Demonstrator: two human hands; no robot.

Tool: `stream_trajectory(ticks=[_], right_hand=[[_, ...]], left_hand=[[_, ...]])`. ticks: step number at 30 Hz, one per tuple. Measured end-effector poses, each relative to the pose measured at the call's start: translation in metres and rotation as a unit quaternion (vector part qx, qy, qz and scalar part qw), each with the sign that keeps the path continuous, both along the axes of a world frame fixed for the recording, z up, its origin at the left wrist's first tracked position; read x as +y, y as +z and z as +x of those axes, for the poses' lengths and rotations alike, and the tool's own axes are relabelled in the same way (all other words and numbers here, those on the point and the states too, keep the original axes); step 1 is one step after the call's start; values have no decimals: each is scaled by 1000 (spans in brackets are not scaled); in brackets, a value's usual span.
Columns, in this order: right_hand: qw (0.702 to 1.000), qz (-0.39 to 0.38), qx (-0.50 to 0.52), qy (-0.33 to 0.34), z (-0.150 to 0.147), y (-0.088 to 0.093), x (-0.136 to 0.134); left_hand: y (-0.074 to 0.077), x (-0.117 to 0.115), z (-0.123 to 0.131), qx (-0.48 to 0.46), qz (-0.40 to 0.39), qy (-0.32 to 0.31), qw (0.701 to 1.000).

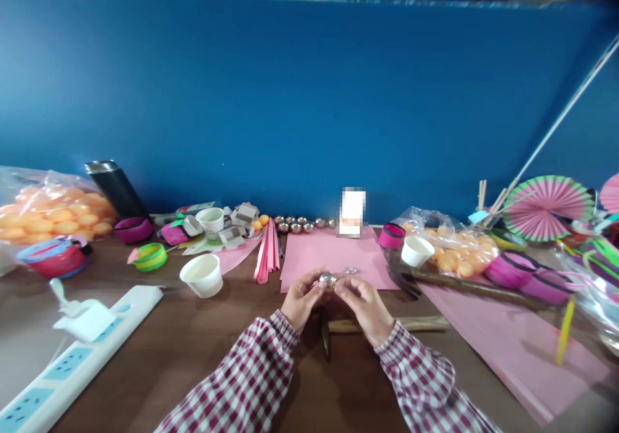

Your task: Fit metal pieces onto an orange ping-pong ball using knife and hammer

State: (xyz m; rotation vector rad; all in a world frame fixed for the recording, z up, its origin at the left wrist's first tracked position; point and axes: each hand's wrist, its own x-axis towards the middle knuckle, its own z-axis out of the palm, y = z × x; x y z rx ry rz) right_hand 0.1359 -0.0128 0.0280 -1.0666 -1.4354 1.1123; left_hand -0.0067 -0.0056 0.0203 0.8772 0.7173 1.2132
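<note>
Over the table's middle, a shiny silver ball [327, 281] sits between my two hands. My left hand [302, 299] is closed, thumb and fingers gripping the ball from the left. On the other side my right hand [366, 308] is pinched, its fingertips at the ball's right edge. Whether a smaller piece is also in that pinch cannot be made out. A small shiny piece [351, 270] shows just beyond the right fingers. Under my hands lies a hammer [411, 324] with a wooden handle. Pink paper [314, 252] lies ahead, with several silver balls [293, 225] behind it.
White paper cups [202, 275] stand left and right. A power strip [72, 362] lies at front left. Bags of orange balls [53, 214] sit at both sides. Another hammer [474, 287], a yellow pen [565, 330] and a pleated paper fan [546, 207] are on the right.
</note>
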Motion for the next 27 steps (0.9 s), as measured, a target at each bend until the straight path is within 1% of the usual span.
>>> stream_trajectory(ticks=[8, 14, 21, 24, 27], right_hand=[[1000, -7, -5, -8, 0, -2, -1], [1000, -18, -5, -12, 1, -1, -1], [999, -39, 28, 23, 3, 2, 1], [998, -52, 42, 18, 3, 2, 1], [997, -51, 52, 4, 2, -1, 2]], left_hand=[[0, 0, -1, 1, -2, 1, 1000], [-1, 1, -1, 8, 20, 2, 1000], [-5, 2, -2, 58, 53, 6, 997], [-6, 2, -3, 89, 74, 17, 993], [-7, 2, -2, 96, 78, 15, 992]])
